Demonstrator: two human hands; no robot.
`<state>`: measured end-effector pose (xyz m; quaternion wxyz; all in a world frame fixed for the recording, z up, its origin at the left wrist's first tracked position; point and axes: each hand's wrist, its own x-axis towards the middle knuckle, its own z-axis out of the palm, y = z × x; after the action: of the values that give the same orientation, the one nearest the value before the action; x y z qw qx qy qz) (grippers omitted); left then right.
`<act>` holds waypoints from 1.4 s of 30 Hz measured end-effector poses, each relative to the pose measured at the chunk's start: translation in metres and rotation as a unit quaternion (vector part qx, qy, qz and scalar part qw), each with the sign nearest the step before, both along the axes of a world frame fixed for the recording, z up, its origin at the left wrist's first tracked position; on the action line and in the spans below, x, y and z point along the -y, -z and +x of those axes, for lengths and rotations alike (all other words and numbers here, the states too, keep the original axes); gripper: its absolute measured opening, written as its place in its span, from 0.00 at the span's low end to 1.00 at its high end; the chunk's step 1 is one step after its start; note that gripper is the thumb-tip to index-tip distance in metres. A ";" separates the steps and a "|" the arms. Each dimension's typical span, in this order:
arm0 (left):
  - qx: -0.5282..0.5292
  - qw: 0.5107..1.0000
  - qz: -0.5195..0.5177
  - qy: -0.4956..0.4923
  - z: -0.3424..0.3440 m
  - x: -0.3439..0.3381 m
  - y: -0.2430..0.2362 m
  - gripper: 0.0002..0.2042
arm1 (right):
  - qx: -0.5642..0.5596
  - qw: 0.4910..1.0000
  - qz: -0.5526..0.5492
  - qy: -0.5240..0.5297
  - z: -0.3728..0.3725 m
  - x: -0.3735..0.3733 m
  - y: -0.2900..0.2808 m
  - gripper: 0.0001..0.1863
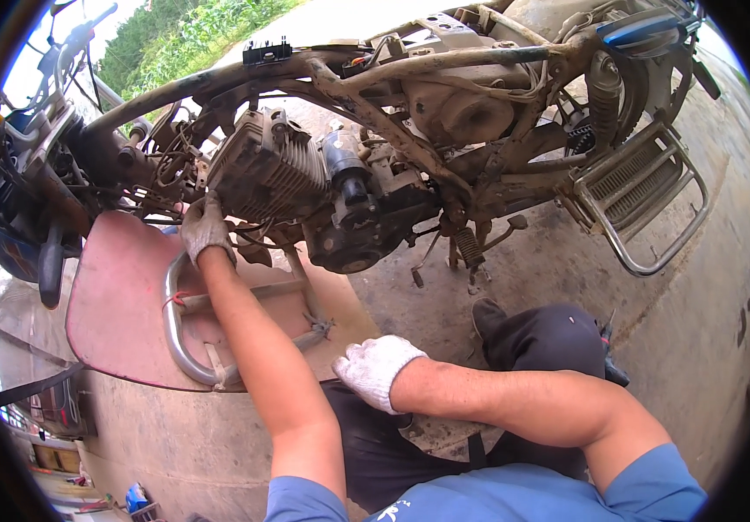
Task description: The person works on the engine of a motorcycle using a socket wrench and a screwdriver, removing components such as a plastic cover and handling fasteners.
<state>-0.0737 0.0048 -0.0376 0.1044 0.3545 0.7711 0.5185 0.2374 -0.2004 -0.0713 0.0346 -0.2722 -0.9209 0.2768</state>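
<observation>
My left hand (205, 228), in a soiled white knit glove, reaches to the lower front of a finned engine cylinder (266, 165), its fingers closed on a part I cannot make out. My right hand (375, 370), in a white glove, is curled above my lap, well below the engine; whatever it holds, if anything, is hidden. The dirty, stripped motorcycle frame (444, 61) runs across the top of the view. A chrome tube guard (183, 348) lies under my left forearm on a pink board (114, 287).
Handlebars and a blue front body (10, 226) stand at the left. A chrome side rack (644, 200) and a foot lever (418, 274) jut out at the right over concrete (679, 339). A dark bag (62, 409) sits at the lower left. Greenery lies beyond the motorcycle.
</observation>
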 end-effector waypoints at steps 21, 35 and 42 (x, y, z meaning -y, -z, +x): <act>0.111 0.991 0.060 0.041 0.006 0.001 0.003 0.16 | -0.005 1.000 -0.006 -0.004 -0.005 0.003 0.010 0.12; 0.123 0.991 0.053 0.016 0.000 0.004 -0.005 0.21 | -0.033 0.999 0.032 0.006 -0.004 0.004 0.010 0.10; -0.042 0.998 0.037 0.035 -0.028 -0.005 0.014 0.17 | -0.048 0.998 0.036 0.007 -0.004 0.007 0.008 0.10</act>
<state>-0.1012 0.0096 -0.0517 0.0771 0.4063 0.7422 0.5274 0.2329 -0.2070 -0.0797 0.0905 -0.2636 -0.9256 0.2562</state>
